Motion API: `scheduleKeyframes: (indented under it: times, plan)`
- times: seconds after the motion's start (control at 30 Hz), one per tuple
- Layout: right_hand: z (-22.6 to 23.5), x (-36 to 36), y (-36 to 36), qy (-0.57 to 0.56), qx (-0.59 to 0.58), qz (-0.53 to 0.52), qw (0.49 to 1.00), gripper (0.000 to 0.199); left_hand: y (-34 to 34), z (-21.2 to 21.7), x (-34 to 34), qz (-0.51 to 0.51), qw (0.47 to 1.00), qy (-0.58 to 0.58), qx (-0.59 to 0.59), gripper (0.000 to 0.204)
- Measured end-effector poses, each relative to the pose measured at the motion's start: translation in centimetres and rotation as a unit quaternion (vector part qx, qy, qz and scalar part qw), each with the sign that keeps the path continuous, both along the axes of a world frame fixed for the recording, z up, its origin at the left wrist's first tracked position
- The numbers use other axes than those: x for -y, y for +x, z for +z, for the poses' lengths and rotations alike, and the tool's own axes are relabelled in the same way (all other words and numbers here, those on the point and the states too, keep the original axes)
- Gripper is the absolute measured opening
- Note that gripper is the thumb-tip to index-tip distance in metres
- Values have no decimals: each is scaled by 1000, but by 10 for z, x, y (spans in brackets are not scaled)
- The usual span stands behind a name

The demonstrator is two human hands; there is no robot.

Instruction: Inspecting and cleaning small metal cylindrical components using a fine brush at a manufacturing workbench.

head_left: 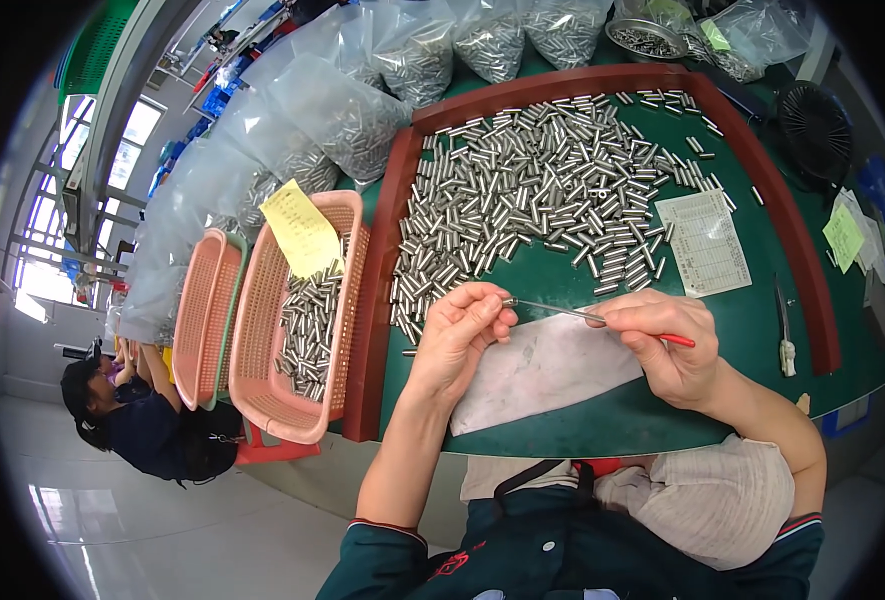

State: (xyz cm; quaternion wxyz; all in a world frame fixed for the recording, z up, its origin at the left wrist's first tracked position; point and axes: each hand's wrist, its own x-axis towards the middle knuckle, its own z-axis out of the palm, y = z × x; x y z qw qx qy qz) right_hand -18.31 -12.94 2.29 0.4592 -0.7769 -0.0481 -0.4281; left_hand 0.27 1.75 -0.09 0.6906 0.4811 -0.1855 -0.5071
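Though fingers point(480, 312) partly hide it, the cylinder point(509, 302) seems silvery.

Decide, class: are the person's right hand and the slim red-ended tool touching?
Touching. The head view shows the right hand gripping the slim red-ended tool between thumb and fingers, its shaft pointing toward the left hand.
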Motion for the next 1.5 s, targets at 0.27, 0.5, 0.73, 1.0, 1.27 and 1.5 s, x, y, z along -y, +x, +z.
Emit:
scheduleKeyframes:
  times: [0.27, 0.5, 0.73, 1.0, 1.27, 1.5]
  plan:
    - [1, 0, 2, -28, -26, -5, 999, 12, -3, 1, 1, 10, 999, 7, 33, 13]
    - [-1, -3, 6, -318, 59, -26, 946, 18, -2, 0, 2, 33, 999, 1, 34, 12]
    - [4, 4, 1, -205, 44, -53, 976, 24, 0, 1, 0, 22, 1000, 10, 14, 16]
    - [6, 2, 4, -154, 19, -47, 987, 21, 12, -8, -4, 4, 958, -113, -265, 15]
    - [2, -1, 1, -115, -38, 11, 993, 11, 15, -12, -3, -15, 924, -142, -354, 14]
    - [2, -2, 0, -111, -54, 7, 992, 11, 4, 1, -16, 32, 961, -169, -218, 12]
